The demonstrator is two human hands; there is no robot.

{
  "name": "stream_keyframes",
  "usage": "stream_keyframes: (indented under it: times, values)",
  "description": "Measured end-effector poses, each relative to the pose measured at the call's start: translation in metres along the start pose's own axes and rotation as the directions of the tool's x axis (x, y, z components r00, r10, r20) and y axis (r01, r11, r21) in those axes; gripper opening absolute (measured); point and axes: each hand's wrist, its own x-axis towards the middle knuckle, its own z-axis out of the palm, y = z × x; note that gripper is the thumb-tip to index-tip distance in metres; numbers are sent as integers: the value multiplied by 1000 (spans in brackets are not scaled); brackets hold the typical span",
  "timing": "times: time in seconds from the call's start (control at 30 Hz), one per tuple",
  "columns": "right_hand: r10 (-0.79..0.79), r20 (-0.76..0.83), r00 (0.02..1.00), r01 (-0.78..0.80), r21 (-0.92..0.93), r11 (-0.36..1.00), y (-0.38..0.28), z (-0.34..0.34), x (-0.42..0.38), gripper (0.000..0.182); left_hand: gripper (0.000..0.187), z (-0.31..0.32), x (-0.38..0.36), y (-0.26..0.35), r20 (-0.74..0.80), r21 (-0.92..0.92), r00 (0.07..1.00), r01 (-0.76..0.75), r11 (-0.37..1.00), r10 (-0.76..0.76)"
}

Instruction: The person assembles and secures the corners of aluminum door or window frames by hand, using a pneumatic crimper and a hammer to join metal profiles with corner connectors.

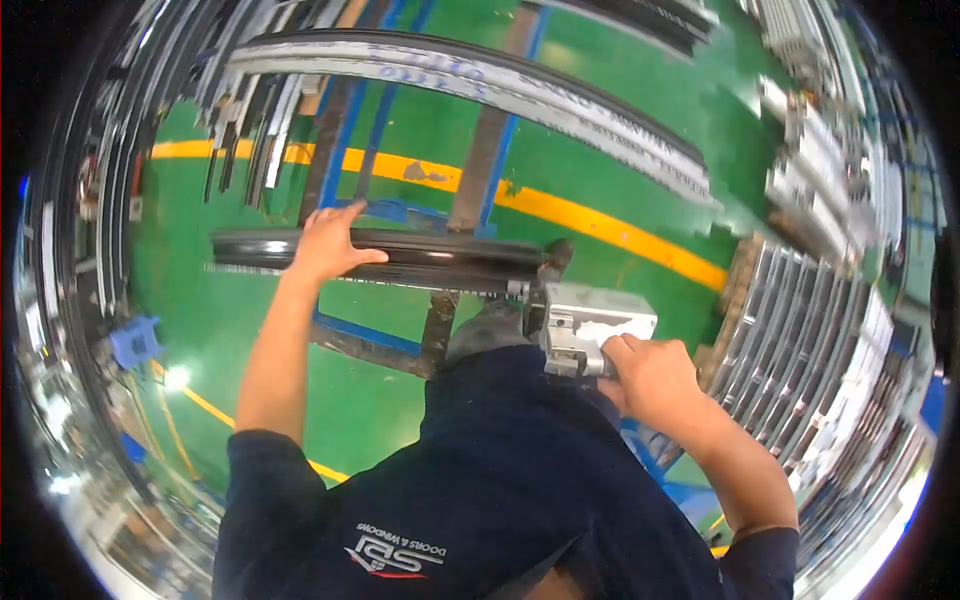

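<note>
A dark, glossy window-frame profile (440, 257) lies crosswise in front of me on a stand with blue edges. My left hand (330, 248) grips it towards its left end, thumb spread along the top and fingers over the far side. At the profile's right end sits a boxy silver-grey metal tool (600, 310), its dark front part close against the profile. My right hand (650, 375) is closed round the near right corner of this tool, with the fingertips partly hidden behind it.
Beyond the profile, a long white-wrapped profile (470, 85) with blue handwriting spans the blue-edged supports (490, 160). Stacked profiles (780, 345) stand to the right, and more long lengths (70, 200) line the left. A blue plastic piece (135, 342) is at left. Yellow lines mark the green floor (240, 330).
</note>
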Motion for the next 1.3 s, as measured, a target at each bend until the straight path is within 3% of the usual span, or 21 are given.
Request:
stream_keyframes:
  times: [0.03,0.07,0.1,0.13,0.17,0.2,0.23,0.33,0.43,0.57,0.63,0.67,0.7,0.77,0.9,0.93,1.03,1.1,1.17,1.23,1.3]
  values:
    - [16,44,999,-17,29,999,-7,-17,3,35,75,12,-19,3,-41,-14,998,35,999,-36]
    - [44,111,993,-48,35,998,-14,-29,5,36,62,17,-36,23,-363,-70,915,161,984,-176]
    - [5,113,994,-4,-13,1000,-19,-33,3,36,50,24,-56,44,-637,-155,708,268,951,-304]
    - [55,150,987,-60,34,998,-20,-33,2,38,40,39,-83,73,-472,-527,637,351,774,-610]
    - [99,188,977,-115,77,990,-22,-34,4,41,30,63,-115,103,-212,-807,548,369,461,-809]
    - [112,242,964,-145,120,982,-25,-38,9,44,25,91,-135,124,82,-962,583,257,88,-809]
    - [130,308,942,-185,158,970,-25,-43,11,47,39,116,-156,149,470,-882,649,332,-333,-598]
    - [114,352,929,-166,122,979,-13,-42,22,53,80,164,-144,209,447,-713,806,60,-698,-387]
    - [76,361,929,-138,147,979,4,-49,30,56,97,180,-85,214,170,-358,942,-214,-909,-289]
    - [108,453,885,-254,276,927,-11,-81,26,50,88,146,-16,220,-243,62,839,-487,-871,-487]
    - [152,463,873,-409,525,746,3,-102,20,22,78,145,-14,231,-276,67,837,-473,-878,-472]
    - [132,447,885,-394,564,725,21,-109,20,21,74,133,-29,237,-10,-148,852,-519,-842,-524]
    - [108,436,893,-378,600,705,46,-113,22,20,65,121,-45,239,85,-306,864,-452,-838,-497]
    - [78,431,899,-342,577,742,85,-98,12,24,50,56,-69,267,396,-546,719,-316,-776,-571]
    - [156,335,929,-311,481,820,117,-47,6,25,44,54,-83,288,382,-698,657,-255,-669,-650]
    - [127,302,945,-280,542,793,119,-36,9,26,45,46,-76,297,346,-666,627,-359,-654,-697]
    - [79,288,954,-252,635,730,132,-8,10,30,46,65,-68,298,345,-692,501,-436,-576,-794]
    - [100,335,937,-312,672,672,145,9,8,32,46,66,-67,302,318,-718,488,-436,-543,-813]
    - [76,288,955,-259,678,688,150,21,6,32,45,62,-63,302,344,-799,331,-389,-459,-879]
    - [84,187,979,-194,709,678,150,26,4,30,47,57,-71,302,320,-800,391,-376,-467,-863]
    - [72,308,949,-278,702,655,143,4,7,31,50,46,-79,302,334,-710,581,-362,-603,-742]
